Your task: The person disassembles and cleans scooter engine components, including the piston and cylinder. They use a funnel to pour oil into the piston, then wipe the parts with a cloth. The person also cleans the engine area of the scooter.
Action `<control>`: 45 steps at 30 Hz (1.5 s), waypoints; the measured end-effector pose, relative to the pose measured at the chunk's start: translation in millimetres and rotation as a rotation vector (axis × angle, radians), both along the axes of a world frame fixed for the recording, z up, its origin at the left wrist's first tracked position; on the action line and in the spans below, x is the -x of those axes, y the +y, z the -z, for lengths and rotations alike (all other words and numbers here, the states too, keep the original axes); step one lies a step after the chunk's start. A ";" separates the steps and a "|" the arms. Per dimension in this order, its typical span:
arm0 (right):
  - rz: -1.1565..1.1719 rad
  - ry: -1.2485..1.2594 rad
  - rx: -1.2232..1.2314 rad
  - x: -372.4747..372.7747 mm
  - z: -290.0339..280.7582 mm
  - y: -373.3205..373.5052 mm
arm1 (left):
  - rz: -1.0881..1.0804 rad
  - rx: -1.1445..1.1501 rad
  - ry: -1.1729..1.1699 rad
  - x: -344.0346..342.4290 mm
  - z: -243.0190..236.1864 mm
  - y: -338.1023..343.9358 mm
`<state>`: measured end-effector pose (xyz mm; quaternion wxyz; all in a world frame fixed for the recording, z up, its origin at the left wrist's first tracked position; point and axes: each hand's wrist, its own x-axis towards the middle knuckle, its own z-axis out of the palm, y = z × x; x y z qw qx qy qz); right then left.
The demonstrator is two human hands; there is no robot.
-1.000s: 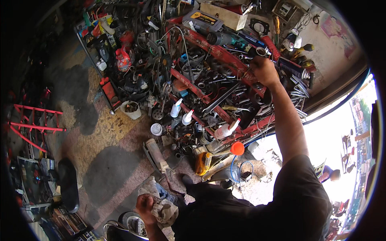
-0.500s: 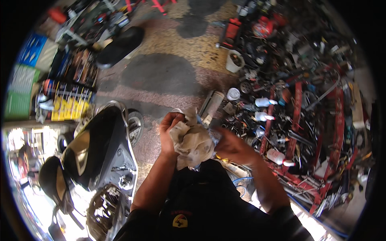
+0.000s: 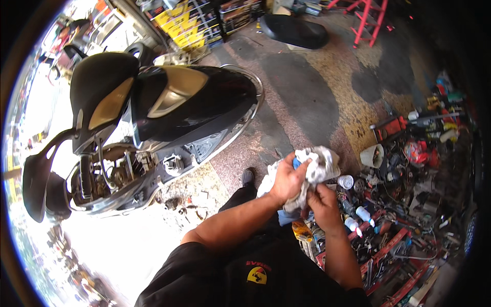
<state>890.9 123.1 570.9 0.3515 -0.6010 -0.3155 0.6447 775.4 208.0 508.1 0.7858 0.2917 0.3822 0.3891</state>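
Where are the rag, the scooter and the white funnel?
rag (image 3: 322, 162), head view, crumpled top above the hands
scooter (image 3: 169, 102), head view, black rear body panel
white funnel (image 3: 372, 155), head view, its cone wall

I see a speckled, oil-stained floor (image 3: 307, 97) beyond the hands. A black scooter (image 3: 169, 102) stands to their left in glaring daylight; cluttered red tool racks (image 3: 404, 240) crowd their right, shadow above.
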 end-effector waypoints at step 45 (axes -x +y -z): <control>0.130 0.439 0.296 81.6 84.6 17.6 | -0.672 0.166 0.115 173.1 14.5 -92.2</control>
